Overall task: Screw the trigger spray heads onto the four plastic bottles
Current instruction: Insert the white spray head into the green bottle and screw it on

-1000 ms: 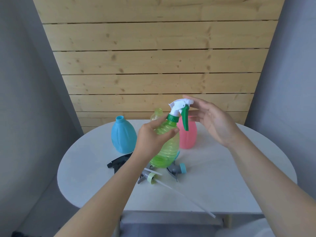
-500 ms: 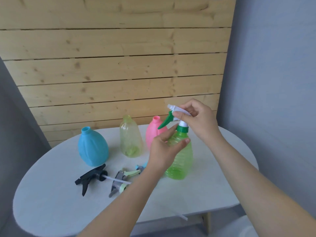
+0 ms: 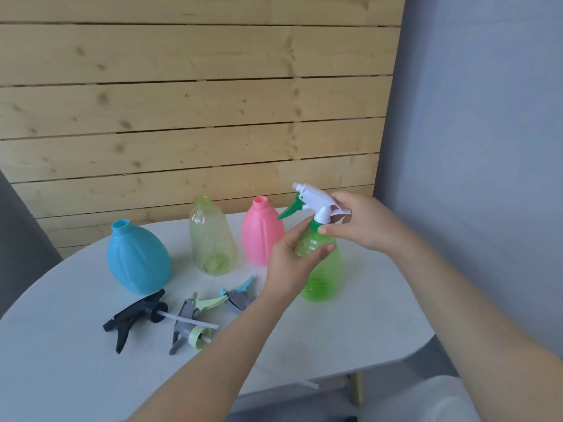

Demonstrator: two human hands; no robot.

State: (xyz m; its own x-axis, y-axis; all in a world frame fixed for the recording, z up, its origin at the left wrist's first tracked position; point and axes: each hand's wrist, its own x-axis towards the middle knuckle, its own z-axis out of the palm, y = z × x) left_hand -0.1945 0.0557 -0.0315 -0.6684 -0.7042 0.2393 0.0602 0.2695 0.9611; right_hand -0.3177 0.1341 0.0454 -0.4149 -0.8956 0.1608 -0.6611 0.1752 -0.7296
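A green bottle (image 3: 324, 269) stands on the white table (image 3: 350, 324), right of centre. My left hand (image 3: 292, 260) grips its shoulder. A white spray head with a green trigger (image 3: 307, 199) sits on its neck, nozzle pointing left, and my right hand (image 3: 362, 223) holds the head and collar. Behind stand a blue bottle (image 3: 137, 260), a pale yellow bottle (image 3: 211, 239) and a pink bottle (image 3: 262, 236), all with bare necks. Three loose spray heads lie in front: black (image 3: 134, 315), grey with a light green trigger (image 3: 192, 321), grey with a light blue trigger (image 3: 239, 296).
A wooden plank wall (image 3: 198, 117) rises behind the table, and a grey wall (image 3: 487, 147) stands to the right. The table's rounded front edge runs near my forearms. A pale seat (image 3: 426, 403) shows below the table at the lower right.
The camera has swung right and the green bottle now stands on the table to the right. My right hand has closed on the spray head, whose trigger has turned to point left.
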